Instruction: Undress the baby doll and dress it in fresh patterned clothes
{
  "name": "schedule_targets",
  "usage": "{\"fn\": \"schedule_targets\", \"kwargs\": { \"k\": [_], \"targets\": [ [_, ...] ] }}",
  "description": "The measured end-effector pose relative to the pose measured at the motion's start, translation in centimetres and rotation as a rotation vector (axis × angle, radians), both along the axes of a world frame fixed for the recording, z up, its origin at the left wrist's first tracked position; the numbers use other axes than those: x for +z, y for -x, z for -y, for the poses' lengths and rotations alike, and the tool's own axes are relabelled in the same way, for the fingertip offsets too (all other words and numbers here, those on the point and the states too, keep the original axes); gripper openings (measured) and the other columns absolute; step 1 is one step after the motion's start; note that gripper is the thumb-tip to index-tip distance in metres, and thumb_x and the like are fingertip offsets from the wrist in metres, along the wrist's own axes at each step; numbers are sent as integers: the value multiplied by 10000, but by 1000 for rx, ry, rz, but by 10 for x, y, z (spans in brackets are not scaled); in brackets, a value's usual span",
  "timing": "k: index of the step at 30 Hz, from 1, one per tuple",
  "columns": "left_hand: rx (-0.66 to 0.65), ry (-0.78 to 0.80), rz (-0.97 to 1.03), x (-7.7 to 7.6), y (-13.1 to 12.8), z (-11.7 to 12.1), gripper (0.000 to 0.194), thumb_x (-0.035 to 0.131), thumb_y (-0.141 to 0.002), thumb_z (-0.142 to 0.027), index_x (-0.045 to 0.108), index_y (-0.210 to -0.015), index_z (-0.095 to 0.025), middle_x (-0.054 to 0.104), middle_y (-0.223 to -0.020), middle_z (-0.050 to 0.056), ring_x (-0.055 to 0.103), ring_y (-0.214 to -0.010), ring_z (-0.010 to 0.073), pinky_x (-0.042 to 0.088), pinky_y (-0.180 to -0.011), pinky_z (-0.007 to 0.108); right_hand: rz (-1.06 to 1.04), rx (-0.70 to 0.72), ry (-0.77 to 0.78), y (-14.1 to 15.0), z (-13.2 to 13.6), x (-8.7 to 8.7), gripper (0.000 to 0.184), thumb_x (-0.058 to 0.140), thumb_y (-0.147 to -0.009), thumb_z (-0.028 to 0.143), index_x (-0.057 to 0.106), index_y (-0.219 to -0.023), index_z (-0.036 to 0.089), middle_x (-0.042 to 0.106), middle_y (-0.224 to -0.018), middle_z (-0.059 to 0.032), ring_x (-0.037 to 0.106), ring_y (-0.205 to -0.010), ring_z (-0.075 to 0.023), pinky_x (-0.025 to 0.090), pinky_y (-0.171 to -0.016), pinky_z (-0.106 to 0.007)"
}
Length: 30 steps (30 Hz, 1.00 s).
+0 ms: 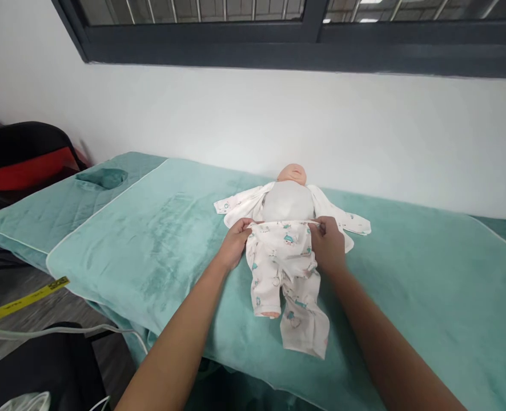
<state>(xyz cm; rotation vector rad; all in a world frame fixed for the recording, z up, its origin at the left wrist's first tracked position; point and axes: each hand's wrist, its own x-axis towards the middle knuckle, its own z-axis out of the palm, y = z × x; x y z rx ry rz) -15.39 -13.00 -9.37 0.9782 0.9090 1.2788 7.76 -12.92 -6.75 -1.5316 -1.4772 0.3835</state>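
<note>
Teal plush bed (184, 228) below, my left grip (235, 244) and right grip (328, 246) pinch white printed trousers (285, 251) by the waistband, crosswise over the grey-torsoed doll (288, 200).

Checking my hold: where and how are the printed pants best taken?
Take the printed pants, probably by both ends of the waistband, from the outer left and right: it spans the doll's torso nearly straight, while the pant legs lie wrinkled.

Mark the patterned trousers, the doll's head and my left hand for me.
Patterned trousers (285, 261): head camera view, front panel above where the legs part.
Doll's head (292, 173): head camera view, middle of its visible part.
Left hand (236, 242): head camera view, back of the hand.
</note>
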Motion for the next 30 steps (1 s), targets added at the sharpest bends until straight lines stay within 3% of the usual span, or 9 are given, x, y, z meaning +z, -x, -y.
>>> {"fn": "schedule_targets", "kwargs": {
  "k": [4, 9, 13, 15, 17, 19, 22, 26, 30],
  "targets": [
    [132, -29, -170, -2, -11, -18, 224, 555, -808, -329, 583, -990, -201, 652, -788, -4, 589, -680, 142, 457, -623, 248, -269, 55, 110, -4, -30, 2, 295, 555, -816, 521, 507, -841, 231, 497, -611, 32, 431, -571, -153, 341, -555, -285],
    [272, -234, -493, 0, -20, -18, 211, 523, -874, -320, 611, -1029, -207, 678, -997, 41, 612, -927, 195, 478, -831, 307, -424, 140, 91, -8, -37, -9, 351, 588, -802, 568, 535, -811, 221, 529, -674, 16, 465, -637, -156, 383, -587, -282],
    [223, -385, -539, 6, -17, -18, 148, 532, -879, -301, 588, -984, -213, 614, -1229, 78, 555, -1153, 224, 447, -944, 332, -296, 239, -82, -19, -36, -12, 308, 616, -817, 516, 531, -798, 220, 613, -993, -56, 561, -968, -215, 449, -841, -350],
    [138, -410, -536, 11, -14, -26, 99, 543, -872, -293, 568, -910, -206, 582, -1299, 81, 522, -1212, 234, 435, -963, 336, -244, 345, -125, -24, -38, -12, 288, 628, -822, 483, 520, -785, 218, 575, -1241, -83, 508, -1185, -246, 395, -1001, -402],
    [89, -374, -575, 16, -12, -38, 92, 533, -871, -287, 560, -875, -200, 625, -1220, 70, 553, -1149, 229, 439, -937, 326, -207, 415, -120, -27, -39, -10, 272, 629, -833, 460, 520, -778, 217, 543, -1339, -83, 479, -1257, -255, 353, -1061, -424],
    [119, -334, -650, 21, -13, -55, 92, 513, -866, -280, 558, -864, -200, 659, -1015, 35, 584, -996, 204, 442, -882, 305, -153, 403, -123, -27, -38, -7, 256, 619, -844, 449, 540, -778, 215, 579, -1299, -81, 519, -1207, -252, 381, -1021, -410],
    [198, -299, -708, 24, -18, -80, 60, 503, -849, -252, 538, -839, -203, 563, -764, -23, 537, -786, 164, 424, -794, 276, -35, 253, -109, -26, -41, -2, 247, 569, -875, 443, 577, -787, 213, 661, -1073, -66, 584, -978, -224, 421, -854, -363],
    [176, -222, -550, 19, -25, -101, 57, 498, -841, -228, 531, -810, -194, 540, -747, -27, 504, -728, 144, 411, -729, 252, 67, 29, 10, -29, -64, 3, 277, 549, -875, 420, 501, -699, 210, 534, -646, 9, 447, -650, -158, 332, -640, -305],
    [103, -155, -422, 12, -26, -105, 127, 554, -838, -305, 541, -803, -184, 554, -733, -19, 493, -689, 139, 404, -668, 241, -48, -4, 76, -27, -86, -1, 333, 566, -853, 417, 431, -638, 203, 426, -593, 38, 377, -602, -134, 298, -594, -285]
  ]
}}
